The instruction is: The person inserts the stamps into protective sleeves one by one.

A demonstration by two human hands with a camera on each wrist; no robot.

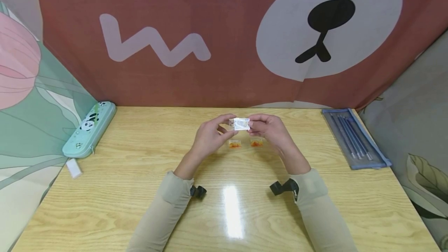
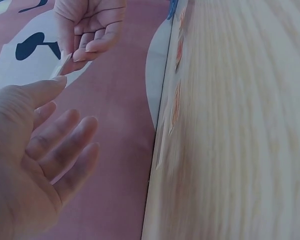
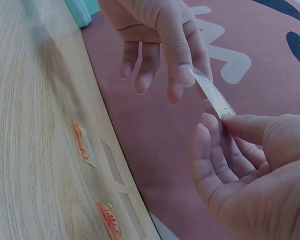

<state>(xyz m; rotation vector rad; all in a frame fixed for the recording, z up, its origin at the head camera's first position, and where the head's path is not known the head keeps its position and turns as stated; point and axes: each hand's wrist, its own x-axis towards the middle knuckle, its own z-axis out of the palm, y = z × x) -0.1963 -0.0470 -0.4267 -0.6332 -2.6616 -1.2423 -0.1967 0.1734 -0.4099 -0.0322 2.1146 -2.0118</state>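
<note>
A small flat white packet (image 1: 242, 124) with a clear end and grey print is held up above the far part of the table. My left hand (image 1: 209, 135) pinches its left, clear end between thumb and forefinger. At the right edge, my right hand (image 1: 269, 129) pinches it the same way. Seen almost edge-on in the right wrist view, the packet (image 3: 215, 100) slants between the two thumbs. Below the hands, two small orange-and-white printed pieces, one on the left (image 1: 235, 144) and one on the right (image 1: 256, 142), lie side by side on the table.
A mint pencil case (image 1: 89, 129) with a panda print lies at the left edge, with a white eraser-like block (image 1: 74, 168) beside it. On the right is a blue mesh pouch (image 1: 355, 138) holding several pencils. A printed cloth (image 1: 231, 81) hangs behind the wooden table (image 1: 140, 205).
</note>
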